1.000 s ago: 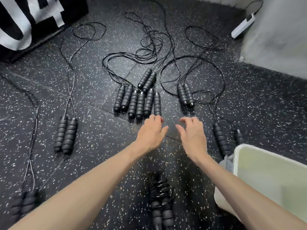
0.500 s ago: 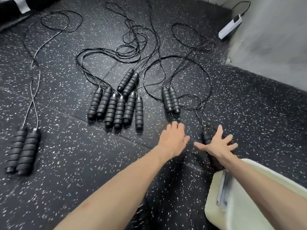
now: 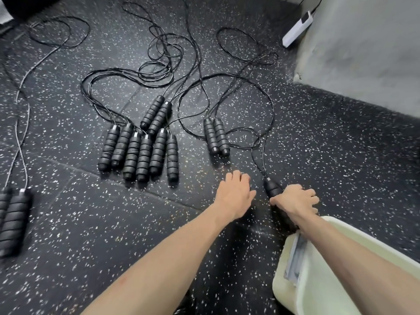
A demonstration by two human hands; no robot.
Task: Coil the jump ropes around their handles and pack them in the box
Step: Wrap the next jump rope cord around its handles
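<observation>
Two bare hands reach over a black speckled floor point(image 3: 68, 223) strewn with jump ropes. The right hand point(image 3: 295, 201) grips a black ribbed handle point(image 3: 272, 187), fingers curled round it, at the near right just beyond the rim of a pale box point(image 3: 341, 233); the handle's thin black cord point(image 3: 263, 155) runs away from the person in a wide loop. The left hand point(image 3: 235, 194) hovers just beside it, palm down, fingers loosely bent and holding nothing. A cluster of eight handles point(image 3: 141, 146) lies side by side mid-floor, their cords tangled beyond. A pair of handles point(image 3: 216, 136) lies between that cluster and the gripped handle, and another pair point(image 3: 13, 221) lies at the far left edge. A white power strip point(image 3: 297, 28) rests against a grey wall point(image 3: 363, 53) at the upper right.
</observation>
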